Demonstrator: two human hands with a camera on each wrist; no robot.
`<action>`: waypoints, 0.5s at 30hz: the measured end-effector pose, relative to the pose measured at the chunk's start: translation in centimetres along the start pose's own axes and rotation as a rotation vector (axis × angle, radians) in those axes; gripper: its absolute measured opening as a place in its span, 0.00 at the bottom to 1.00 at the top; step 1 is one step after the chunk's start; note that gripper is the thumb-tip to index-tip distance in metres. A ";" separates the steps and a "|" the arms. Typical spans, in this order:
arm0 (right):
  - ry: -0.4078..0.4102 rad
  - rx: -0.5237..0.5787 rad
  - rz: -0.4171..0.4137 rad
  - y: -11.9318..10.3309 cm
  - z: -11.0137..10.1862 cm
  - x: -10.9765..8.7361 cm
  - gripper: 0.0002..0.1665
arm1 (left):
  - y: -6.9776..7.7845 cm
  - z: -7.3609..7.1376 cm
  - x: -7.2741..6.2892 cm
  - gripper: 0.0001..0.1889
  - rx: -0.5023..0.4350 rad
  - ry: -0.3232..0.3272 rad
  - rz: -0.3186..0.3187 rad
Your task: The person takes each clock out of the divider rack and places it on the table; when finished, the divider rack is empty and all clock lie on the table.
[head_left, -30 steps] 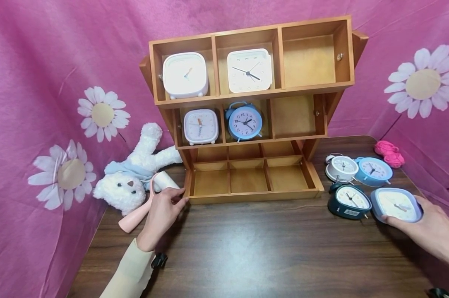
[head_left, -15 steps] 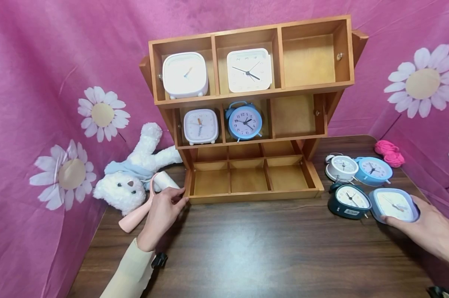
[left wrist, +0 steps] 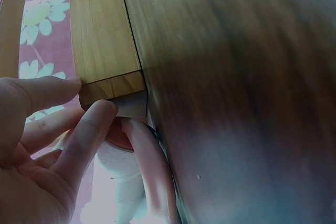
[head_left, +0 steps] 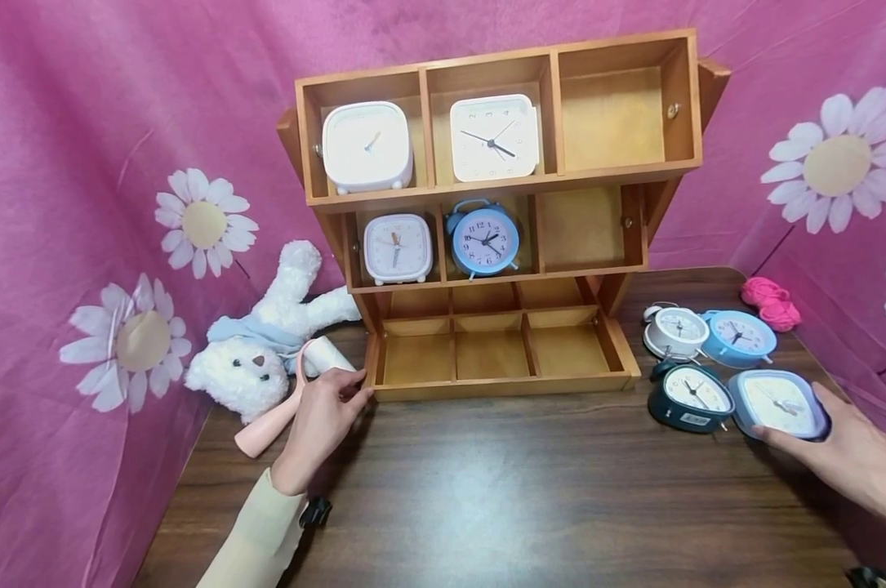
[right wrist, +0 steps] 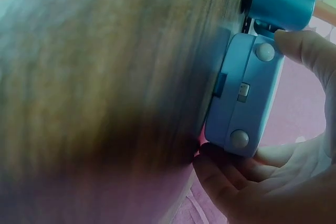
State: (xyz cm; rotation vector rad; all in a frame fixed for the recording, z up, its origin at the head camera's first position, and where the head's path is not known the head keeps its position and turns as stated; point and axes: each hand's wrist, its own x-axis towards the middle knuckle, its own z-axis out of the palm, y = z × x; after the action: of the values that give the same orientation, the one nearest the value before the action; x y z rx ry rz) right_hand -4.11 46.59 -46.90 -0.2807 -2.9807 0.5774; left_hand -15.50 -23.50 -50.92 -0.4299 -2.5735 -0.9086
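Note:
At the lower left corner of a tiered wooden shelf (head_left: 505, 390), my left hand (head_left: 323, 425) pinches the wood; the left wrist view shows its thumb and fingertips on the corner (left wrist: 113, 87). My right hand (head_left: 854, 457) grips a pale blue-lavender square alarm clock (head_left: 781, 404) by its sides, and the clock lies face up on the table. In the right wrist view that clock (right wrist: 244, 95) shows two round feet and a small switch, with the thumb on one end and fingers on the other. A dark green alarm clock (head_left: 691, 396) sits directly beside it.
Behind are a white twin-bell clock (head_left: 675, 331), a blue clock (head_left: 739, 336) and pink yarn (head_left: 769, 304). The shelf's upper tiers hold several clocks, including a blue one (head_left: 484, 241). A white teddy bear (head_left: 244, 376) and a pink-handled lint roller (head_left: 269, 425) lie left.
The right hand and the pale blue-lavender clock have shifted slightly left, closer to the dark green clock. The left hand stays at the shelf corner.

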 end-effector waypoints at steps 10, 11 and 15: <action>-0.003 0.025 0.012 0.0 0.0 -0.2 0.72 | 3.5 -1.5 0.1 0.14 0.004 0.040 0.056; -0.001 0.025 0.011 0.0 0.0 -0.2 0.72 | 3.9 -1.7 0.1 0.14 0.007 0.037 0.054; 0.011 0.017 0.011 -0.1 0.0 -0.2 0.73 | 5.5 -2.5 0.3 0.14 0.037 -0.010 -0.005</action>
State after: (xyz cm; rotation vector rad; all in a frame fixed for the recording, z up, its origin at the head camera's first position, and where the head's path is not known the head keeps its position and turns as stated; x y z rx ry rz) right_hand -3.94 46.45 -46.84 -0.2981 -2.9639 0.6003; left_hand -12.94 -21.00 -46.04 -0.4184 -2.5970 -0.8618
